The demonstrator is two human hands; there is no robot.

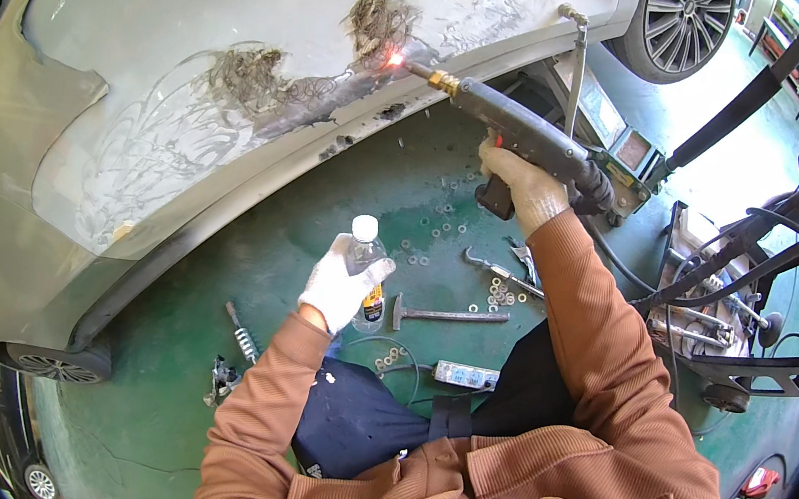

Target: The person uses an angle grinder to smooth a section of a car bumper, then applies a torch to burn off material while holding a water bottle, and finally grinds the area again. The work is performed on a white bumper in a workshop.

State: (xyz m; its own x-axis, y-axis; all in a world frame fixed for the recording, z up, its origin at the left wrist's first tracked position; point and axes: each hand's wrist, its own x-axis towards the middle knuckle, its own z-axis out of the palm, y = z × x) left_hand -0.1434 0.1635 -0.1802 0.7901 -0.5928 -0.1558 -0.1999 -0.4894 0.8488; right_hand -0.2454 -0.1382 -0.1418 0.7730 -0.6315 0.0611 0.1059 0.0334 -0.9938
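Clock faces the worker's (532, 469) way: right hand (529, 188) clamps a black gun-shaped tool (526, 130) at twelve, tip (417, 69) glowing beside the car panel (179, 8); left hand (338, 287) grips a clear bottle (362, 251) at eleven.

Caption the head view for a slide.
Gloved right hand holds a glowing-tipped tool at a car panel; left hand grips a bottle.

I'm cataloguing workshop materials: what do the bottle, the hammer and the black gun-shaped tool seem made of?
Bottle: likely glossy clear plastic; its walls are see-through, though glass stays possible.
Hammer: probably dull metal, being dark grey throughout; paint over wood can't be excluded.
Black gun-shaped tool: perhaps matte plastic, given its low shine; its gold-coloured collar suggests brass.
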